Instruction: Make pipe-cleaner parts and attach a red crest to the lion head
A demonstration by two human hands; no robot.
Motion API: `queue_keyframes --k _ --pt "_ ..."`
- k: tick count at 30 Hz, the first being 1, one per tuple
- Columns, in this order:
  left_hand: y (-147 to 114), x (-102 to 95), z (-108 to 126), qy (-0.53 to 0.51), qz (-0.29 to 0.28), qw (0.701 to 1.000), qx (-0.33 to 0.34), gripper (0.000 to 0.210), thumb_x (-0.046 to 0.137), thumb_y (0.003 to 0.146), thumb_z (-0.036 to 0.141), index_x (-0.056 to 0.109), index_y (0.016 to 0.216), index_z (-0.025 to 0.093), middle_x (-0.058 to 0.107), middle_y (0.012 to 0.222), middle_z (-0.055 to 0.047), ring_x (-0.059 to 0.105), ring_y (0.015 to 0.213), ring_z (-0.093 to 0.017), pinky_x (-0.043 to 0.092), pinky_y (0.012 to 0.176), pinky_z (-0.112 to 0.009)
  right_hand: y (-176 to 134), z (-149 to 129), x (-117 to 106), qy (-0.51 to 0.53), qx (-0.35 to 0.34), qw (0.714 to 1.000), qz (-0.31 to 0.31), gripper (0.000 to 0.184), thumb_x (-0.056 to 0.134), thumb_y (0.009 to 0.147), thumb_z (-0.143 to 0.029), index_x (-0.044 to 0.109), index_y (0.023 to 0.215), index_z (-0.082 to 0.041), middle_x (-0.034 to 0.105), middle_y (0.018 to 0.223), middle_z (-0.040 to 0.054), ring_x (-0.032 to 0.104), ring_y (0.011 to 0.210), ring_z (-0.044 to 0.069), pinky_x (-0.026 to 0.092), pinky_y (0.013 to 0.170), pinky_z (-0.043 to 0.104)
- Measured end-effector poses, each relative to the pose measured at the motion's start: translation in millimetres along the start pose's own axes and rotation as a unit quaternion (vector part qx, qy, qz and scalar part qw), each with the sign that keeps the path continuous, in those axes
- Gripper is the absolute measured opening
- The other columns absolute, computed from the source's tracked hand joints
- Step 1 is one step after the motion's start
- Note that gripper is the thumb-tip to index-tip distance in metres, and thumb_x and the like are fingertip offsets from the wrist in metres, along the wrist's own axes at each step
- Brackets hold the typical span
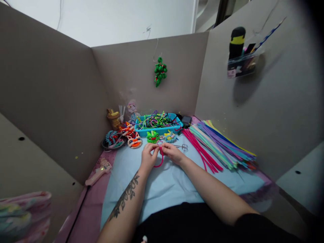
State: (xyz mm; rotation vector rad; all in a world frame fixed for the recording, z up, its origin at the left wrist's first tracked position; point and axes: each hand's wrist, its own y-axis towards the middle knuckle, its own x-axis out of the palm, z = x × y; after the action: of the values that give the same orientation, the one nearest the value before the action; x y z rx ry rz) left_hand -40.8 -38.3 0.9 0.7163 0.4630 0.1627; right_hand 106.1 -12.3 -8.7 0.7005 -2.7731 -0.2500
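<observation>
Between both hands is a pink-red pipe cleaner [162,159], its loose end curving down in a loop over the light blue cloth. My left hand [150,153] pinches it from the left, and my right hand [172,152] grips it from the right, the fingertips almost meeting. A small paler pink loop shows above the fingertips. Just beyond the hands sit a green pipe-cleaner animal head [153,136] and a blue and yellow one [170,136]. Scissors [184,147] lie right beside my right hand.
A blue tray [158,131] of tangled pipe cleaners stands at the back. Pink-red pipe cleaners [202,152] and a multicoloured bundle [225,145] lie right. Left are an orange animal head [135,141], a dark bowl [103,145] and a corded glue gun [97,173]. Grey panels surround the table.
</observation>
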Motion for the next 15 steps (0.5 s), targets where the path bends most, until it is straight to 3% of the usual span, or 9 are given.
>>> queue_keyframes --k 4,11,15 --pt "-1.8 1.9 -1.0 0.003 0.003 1.000 -0.003 0.008 0.056 0.081 0.023 0.064 0.080 0.021 0.061 0.080 -0.004 0.056 0.082 -0.018 0.045 0.077 -0.032 1.6 4.1 3.1 -0.005 -0.037 0.998 0.040 0.038 0.077 0.061 -0.039 0.054 0.085 -0.020 0.059 0.074 -0.0027 0.055 0.067 0.012 0.043 0.064 0.025" --pt "-0.9 3.7 -3.3 -0.016 0.001 0.998 -0.054 0.015 0.055 0.081 0.026 0.064 0.091 0.019 0.065 0.083 -0.005 0.059 0.075 -0.016 0.046 0.066 -0.027 5.3 6.3 -2.7 -0.024 -0.075 0.990 0.120 0.025 0.074 0.063 -0.032 0.057 0.077 -0.020 0.060 0.068 -0.0020 0.054 0.062 0.013 0.044 0.060 0.026" --pt "0.6 3.8 -4.0 -0.032 -0.014 0.995 -0.089 0.014 0.055 0.080 0.028 0.064 0.079 0.018 0.064 0.072 -0.002 0.057 0.065 -0.013 0.044 0.059 -0.024 6.7 8.7 -5.8 -0.031 -0.077 0.988 0.133 0.022 0.072 0.065 -0.033 0.058 0.077 -0.020 0.061 0.067 -0.0014 0.055 0.062 0.013 0.045 0.060 0.027"
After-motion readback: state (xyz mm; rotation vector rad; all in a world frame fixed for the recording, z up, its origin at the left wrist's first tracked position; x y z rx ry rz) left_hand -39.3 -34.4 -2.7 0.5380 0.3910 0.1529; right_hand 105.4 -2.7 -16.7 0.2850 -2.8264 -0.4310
